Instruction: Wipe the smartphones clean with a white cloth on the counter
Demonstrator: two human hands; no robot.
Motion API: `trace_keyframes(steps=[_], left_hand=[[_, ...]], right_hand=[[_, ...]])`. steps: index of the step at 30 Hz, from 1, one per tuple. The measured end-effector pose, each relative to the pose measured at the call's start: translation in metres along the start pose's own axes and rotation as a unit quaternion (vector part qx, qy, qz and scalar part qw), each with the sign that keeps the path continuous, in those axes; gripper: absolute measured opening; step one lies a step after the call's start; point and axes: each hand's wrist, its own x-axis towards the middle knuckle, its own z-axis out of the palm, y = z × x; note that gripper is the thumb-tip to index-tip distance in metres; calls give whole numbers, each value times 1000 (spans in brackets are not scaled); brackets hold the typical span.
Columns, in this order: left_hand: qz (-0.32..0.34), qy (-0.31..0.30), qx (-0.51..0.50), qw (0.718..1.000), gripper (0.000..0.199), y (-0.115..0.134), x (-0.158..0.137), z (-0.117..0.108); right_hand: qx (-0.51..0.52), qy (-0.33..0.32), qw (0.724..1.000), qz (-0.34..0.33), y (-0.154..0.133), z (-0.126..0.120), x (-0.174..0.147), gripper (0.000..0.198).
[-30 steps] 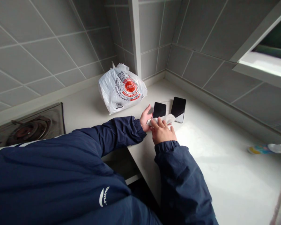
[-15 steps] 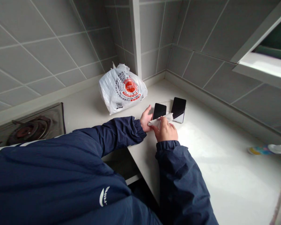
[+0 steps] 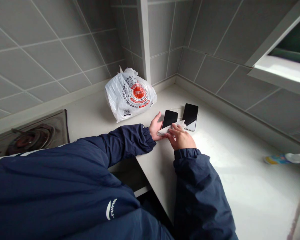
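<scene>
My left hand (image 3: 155, 127) holds a dark-screened smartphone (image 3: 169, 118) at its left side, thumb along the edge. Over the phone's near end lies a folded white tissue (image 3: 170, 128). The fingers of my right hand (image 3: 180, 137) press the tissue against the screen, so the lower part of the phone is covered. A second smartphone (image 3: 190, 115), black with a bright reflection at its lower end, rests on the counter just right of the first. Something thin and clear shows on the counter between the two phones; I cannot make out what it is.
A white plastic bag (image 3: 130, 95) with red and black print stands at the back left. Further left is a gas stove (image 3: 30, 136). A bottle (image 3: 285, 158) lies on its side at the right of the white counter (image 3: 230, 166). Tiled walls (image 3: 215, 76) meet behind.
My right hand has shifted slightly to the right and its fingers lie flatter over the tissue. The left hand, the held phone and the second phone stay nearly where they were.
</scene>
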Motion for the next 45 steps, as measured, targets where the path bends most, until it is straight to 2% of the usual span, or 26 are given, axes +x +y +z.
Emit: trace_keyframes(steps=[7,13,22,26,29,33,36,41,45], left_hand=[[-3,15,14,1000,86,1,-3,7],[5,2,12,1000,86,0,-2,3],[10,-5,-19,1000,85,-1,-2,2],[6,4,-29,1000,88,-3,-1,0],[-2,-14,-39,999,90,-5,-1,-1],[-26,-46,-63,997,97,-7,-3,1],[-45,-51,-72,995,94,-9,-5,4],[-9,-26,-62,998,86,-13,-5,9],[4,-11,8,1000,77,-22,-1,9]], right_hand=[[-12,18,1000,-10,8,0,1,24],[-10,29,999,-21,0,4,2,21],[11,70,997,-6,-14,18,-2,34],[8,110,994,6,-18,24,-4,34],[10,162,987,9,-23,33,-4,38],[7,222,975,-28,-28,46,-2,45],[-5,231,972,-49,-28,50,-1,47],[3,226,973,-36,-24,45,0,46],[-3,232,973,-7,-20,34,0,49]])
